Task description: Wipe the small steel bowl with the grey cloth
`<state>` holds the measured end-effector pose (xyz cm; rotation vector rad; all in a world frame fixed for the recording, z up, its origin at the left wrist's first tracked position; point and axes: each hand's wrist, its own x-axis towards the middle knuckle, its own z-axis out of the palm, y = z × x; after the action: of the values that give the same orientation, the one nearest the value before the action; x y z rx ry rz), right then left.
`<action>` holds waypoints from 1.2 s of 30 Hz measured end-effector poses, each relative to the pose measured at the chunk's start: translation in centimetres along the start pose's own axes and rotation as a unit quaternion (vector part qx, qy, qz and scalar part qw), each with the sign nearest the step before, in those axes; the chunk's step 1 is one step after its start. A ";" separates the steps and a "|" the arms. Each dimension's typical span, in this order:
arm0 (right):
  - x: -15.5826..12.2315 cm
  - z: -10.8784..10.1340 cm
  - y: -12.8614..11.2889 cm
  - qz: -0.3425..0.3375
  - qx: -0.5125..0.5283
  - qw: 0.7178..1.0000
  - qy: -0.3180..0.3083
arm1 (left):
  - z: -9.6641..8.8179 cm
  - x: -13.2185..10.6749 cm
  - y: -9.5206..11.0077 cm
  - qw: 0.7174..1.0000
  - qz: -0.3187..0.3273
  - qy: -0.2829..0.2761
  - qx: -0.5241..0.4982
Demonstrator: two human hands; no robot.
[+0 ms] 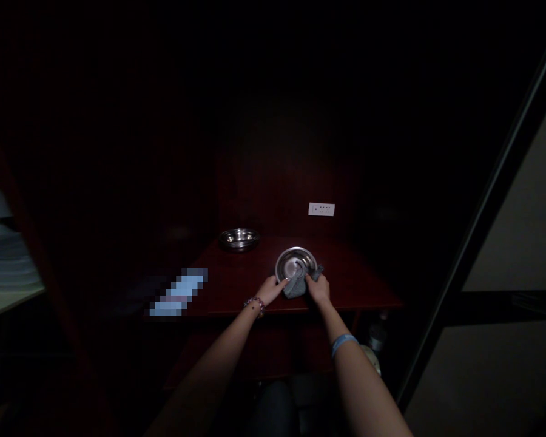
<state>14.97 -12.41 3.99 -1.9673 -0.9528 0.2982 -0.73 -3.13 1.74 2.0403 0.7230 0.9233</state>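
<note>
A shiny metal bowl [291, 266] is tilted toward me above the front part of a dark red desk [346, 291]. My left hand [272, 291] grips its left lower rim, thumb on the inner side. A grey cloth [295, 286] hangs over the near rim and reaches into the bowl. My right hand [318, 287] is closed on the cloth at the bowl's right side, with some of the cloth sticking out beyond the fingers. Farther back on the left stand several stacked metal bowls [239, 239].
A white power socket [321, 209] is set in the back panel. To the left is a blurred-out bright rectangle [178, 295]. A shelf [13, 300] with stacked items stands at the far left. Below the desk's right side, a bottle-like container [377, 337] shows dimly.
</note>
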 end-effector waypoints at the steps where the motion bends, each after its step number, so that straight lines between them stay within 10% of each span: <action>1: 0.0 0.0 0.0 0.001 0.000 1.000 0.000 | 0.0 0.0 0.0 1.000 -0.003 0.003 -0.001; 36: 0.5 0.4 0.5 -0.004 0.002 1.000 -0.005 | 0.0 -0.1 -0.2 1.000 0.004 0.008 0.022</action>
<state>15.30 -11.92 3.43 -1.9606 -0.9656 0.3067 -0.81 -3.06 1.58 2.0786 0.7507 0.9354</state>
